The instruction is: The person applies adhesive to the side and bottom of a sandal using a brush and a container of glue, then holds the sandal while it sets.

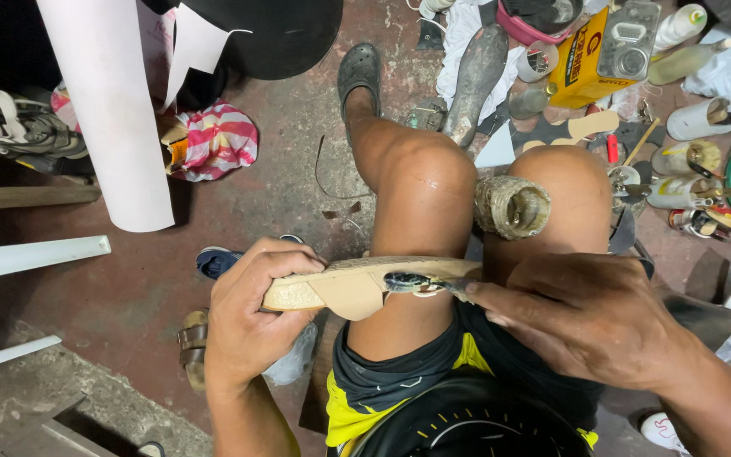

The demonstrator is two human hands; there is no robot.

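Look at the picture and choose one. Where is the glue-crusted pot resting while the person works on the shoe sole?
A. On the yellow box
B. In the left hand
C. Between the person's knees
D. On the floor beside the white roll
C: the glue-crusted pot sits wedged between the two bare knees, above the shoe sole that the left hand grips while the right hand brushes it.

Bare floor (289, 135) left of knees: free. Right blocked by tool clutter (678, 182); glue pot (511, 206) wedged between knees.

A tan sole (357, 286) lies flat across the knees, gripped at one end. A glue-coated brush (416, 283) rests its dark, shiny tip on the sole's middle.
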